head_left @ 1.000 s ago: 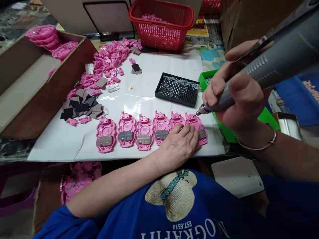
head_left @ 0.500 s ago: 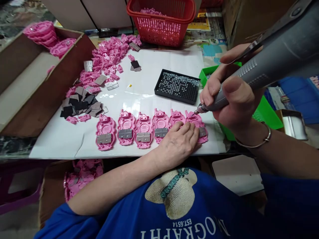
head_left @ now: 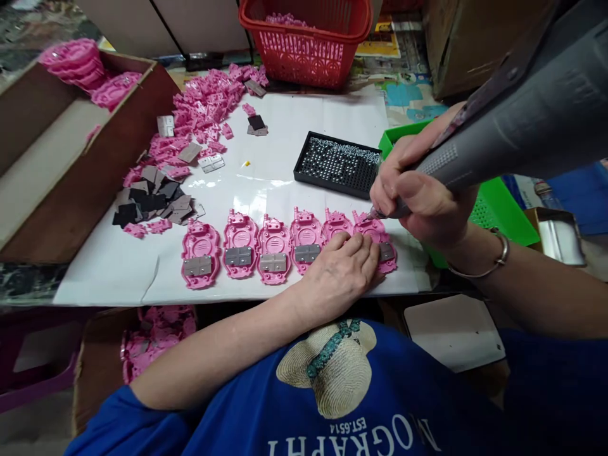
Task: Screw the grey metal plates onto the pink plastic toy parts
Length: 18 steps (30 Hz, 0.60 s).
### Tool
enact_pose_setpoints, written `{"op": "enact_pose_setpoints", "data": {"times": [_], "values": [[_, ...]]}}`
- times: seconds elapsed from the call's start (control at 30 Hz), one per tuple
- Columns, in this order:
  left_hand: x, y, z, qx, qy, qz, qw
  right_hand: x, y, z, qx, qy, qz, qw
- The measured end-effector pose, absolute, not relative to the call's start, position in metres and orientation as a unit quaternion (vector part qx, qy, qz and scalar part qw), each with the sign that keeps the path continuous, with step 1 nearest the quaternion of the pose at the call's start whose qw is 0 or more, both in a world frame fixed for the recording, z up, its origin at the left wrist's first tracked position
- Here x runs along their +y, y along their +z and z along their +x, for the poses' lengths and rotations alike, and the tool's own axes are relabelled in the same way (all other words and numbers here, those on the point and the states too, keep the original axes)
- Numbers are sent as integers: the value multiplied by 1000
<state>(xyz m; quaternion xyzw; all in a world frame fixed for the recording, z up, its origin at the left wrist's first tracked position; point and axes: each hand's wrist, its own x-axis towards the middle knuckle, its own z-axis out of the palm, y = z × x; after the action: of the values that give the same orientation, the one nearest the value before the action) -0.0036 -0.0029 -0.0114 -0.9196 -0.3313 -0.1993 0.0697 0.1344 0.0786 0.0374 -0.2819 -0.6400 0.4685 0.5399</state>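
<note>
My right hand [head_left: 422, 190] is wrapped round a grey electric screwdriver [head_left: 513, 126], tilted with its tip down at the top of the rightmost pink plastic casing [head_left: 375, 229]. Across that casing and its neighbour [head_left: 337, 221] lies my left hand [head_left: 344, 266], palm down with fingers stretched out, hiding much of both. To its left, more pink casings [head_left: 240, 231] stand in the same row, each with a grey or dark plate [head_left: 238, 256] across its lower half. A black screw tray [head_left: 337, 163] filled with small screws sits behind the row.
Loose pink parts [head_left: 209, 101] and grey and black plates [head_left: 156, 196] are heaped at the left, beside a brown box [head_left: 128, 120]. A red basket [head_left: 306, 57] stands at the back. Green trays [head_left: 508, 212] lie right, partly behind my right hand.
My right hand and the screwdriver have shifted slightly left and down, with the tip still at the rightmost casing. The left hand has stayed in place.
</note>
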Motion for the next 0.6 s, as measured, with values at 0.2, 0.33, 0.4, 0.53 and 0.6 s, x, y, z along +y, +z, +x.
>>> {"op": "enact_pose_setpoints", "data": {"times": [0.2,0.33,0.4,0.53,0.6], "values": [[-3,-13,-3,-335,-205,-917,77,83,48,130,-600,517,-229,566],[-4,-13,-4,-334,-197,-919,70,95,71,130,-598,466,-238,607],[-4,-13,-5,-329,-190,-923,67,108,78,128,-594,405,-257,646],[-4,-11,-5,-329,-187,-923,66,144,75,121,-601,362,-280,655],[-4,-11,-5,-330,-186,-923,65,161,66,117,-603,365,-273,655]]}}
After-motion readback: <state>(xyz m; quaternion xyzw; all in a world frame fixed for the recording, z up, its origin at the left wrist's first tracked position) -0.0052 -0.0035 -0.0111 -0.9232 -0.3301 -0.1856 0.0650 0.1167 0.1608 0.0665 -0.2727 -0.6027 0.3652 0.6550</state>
